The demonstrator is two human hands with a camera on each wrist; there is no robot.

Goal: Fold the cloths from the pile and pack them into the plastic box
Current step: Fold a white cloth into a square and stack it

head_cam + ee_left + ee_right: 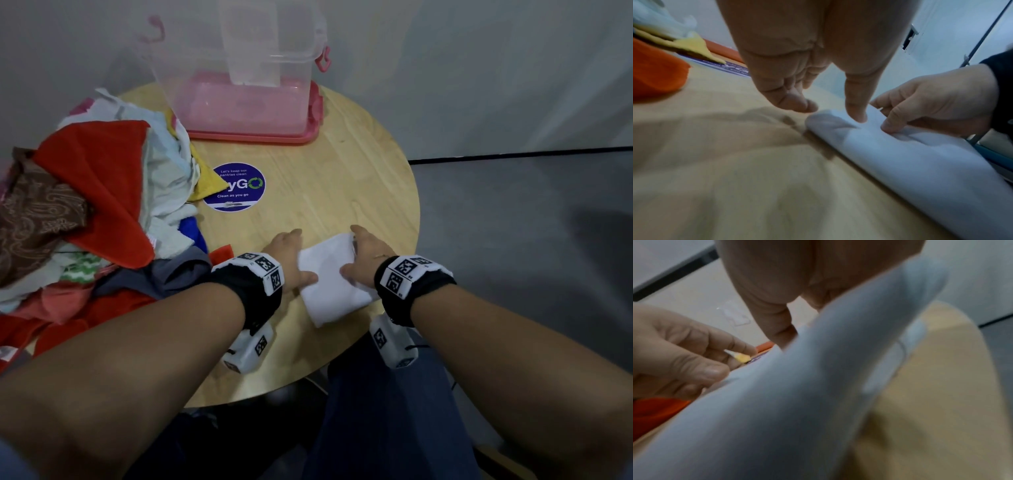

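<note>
A folded white cloth [329,284] [900,159] [797,402] lies near the front of the round wooden table [325,171]. My left hand [294,255] [832,111] holds its left edge, thumb on top and fingertips down at the far corner. My right hand [359,253] [795,318] grips the right edge, thumb on top, and that side of the cloth rises over the fingers, which are hidden. The clear plastic box [239,68] stands at the back of the table. The pile of mixed cloths [96,205] is heaped at the left.
The box stands on a pink lid [253,133]. A round blue sticker [236,186] lies mid-table, partly under a yellow cloth [692,47] of the pile. An orange-red cloth [653,73] lies close to my left hand. The table's right edge [416,219] is near my right hand.
</note>
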